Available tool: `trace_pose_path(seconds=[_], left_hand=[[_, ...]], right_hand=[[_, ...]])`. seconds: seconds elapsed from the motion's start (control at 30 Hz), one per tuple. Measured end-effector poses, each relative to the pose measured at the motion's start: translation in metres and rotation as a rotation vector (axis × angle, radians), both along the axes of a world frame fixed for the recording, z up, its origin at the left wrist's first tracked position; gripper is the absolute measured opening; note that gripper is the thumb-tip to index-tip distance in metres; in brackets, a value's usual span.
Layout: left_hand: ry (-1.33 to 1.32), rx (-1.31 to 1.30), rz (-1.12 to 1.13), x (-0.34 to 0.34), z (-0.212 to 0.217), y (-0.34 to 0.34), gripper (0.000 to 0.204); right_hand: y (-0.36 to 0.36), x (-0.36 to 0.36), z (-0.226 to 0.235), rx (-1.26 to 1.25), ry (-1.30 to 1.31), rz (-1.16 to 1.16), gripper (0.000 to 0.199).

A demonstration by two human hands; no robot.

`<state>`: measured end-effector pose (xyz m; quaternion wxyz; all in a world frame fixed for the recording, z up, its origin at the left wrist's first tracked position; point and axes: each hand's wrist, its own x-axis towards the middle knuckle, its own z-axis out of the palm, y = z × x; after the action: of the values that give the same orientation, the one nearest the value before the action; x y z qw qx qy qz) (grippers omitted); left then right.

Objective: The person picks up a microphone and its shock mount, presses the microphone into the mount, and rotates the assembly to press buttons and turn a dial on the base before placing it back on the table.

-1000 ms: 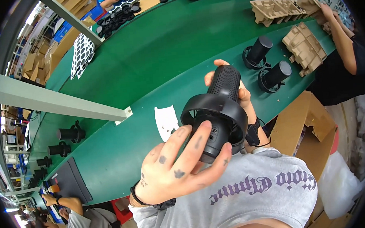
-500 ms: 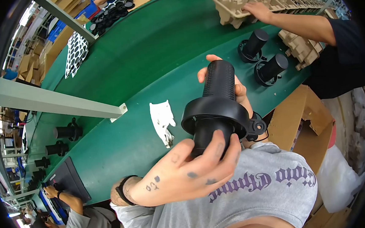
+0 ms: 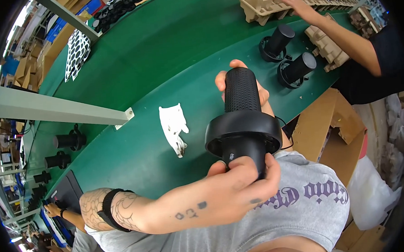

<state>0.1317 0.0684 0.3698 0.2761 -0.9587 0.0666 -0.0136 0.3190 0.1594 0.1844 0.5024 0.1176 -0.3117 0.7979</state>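
Here's the black device (image 3: 242,123), right in the middle of things, raised above the near edge of the green table (image 3: 139,163) and close in front of the grey shirt (image 3: 210,242); its textured cylinder (image 3: 241,90) points to the far side, a broad ring (image 3: 258,124) circles its waist, and the smooth lower body (image 3: 243,151) comes out on the near side; the left hand (image 3: 236,187) has that lower body gripped, thumb on the left, fingers curled over the front and right; the right hand (image 3: 264,95) clasps the cylinder from behind, fingertips showing on both sides, the palm hidden.

Just left of it, a white glove (image 3: 173,125) lies flat on the table; off to the right and farther, two more black devices (image 3: 300,67) stand close together, a moulded tray (image 3: 327,47) beyond them; farther again, a co-worker's hand (image 3: 294,5) is at a long row of brown trays (image 3: 259,5), and whether it touches them I cannot tell; near right, an open cardboard box (image 3: 323,122) sits below the table edge, a white plastic bag (image 3: 370,194) beside it; on the left, a pale post (image 3: 55,106) slants across, and past it more black units (image 3: 65,141) line up; far left, a dotted sheet (image 3: 76,53) hangs near a heap of black round parts (image 3: 119,10).
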Motion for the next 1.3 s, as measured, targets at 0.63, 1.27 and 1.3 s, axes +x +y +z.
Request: trace_pose_path(seconds=[0.63, 1.27, 1.3], left_hand=[[-1.144, -1.48, 1.039, -0.015, -0.091, 0.018, 0.075], [-1.162, -0.587, 0.705, -0.016, -0.086, 0.011, 0.063], [-1.162, -0.588, 0.706, -0.017, -0.086, 0.011, 0.063]], right_hand=[[0.022, 0.008, 0.04, -0.2, 0.188, -0.475, 0.044], [0.024, -0.006, 0.034, -0.405, 0.059, -0.66, 0.052], [0.023, -0.008, 0.037, -0.406, 0.059, -0.661, 0.052]])
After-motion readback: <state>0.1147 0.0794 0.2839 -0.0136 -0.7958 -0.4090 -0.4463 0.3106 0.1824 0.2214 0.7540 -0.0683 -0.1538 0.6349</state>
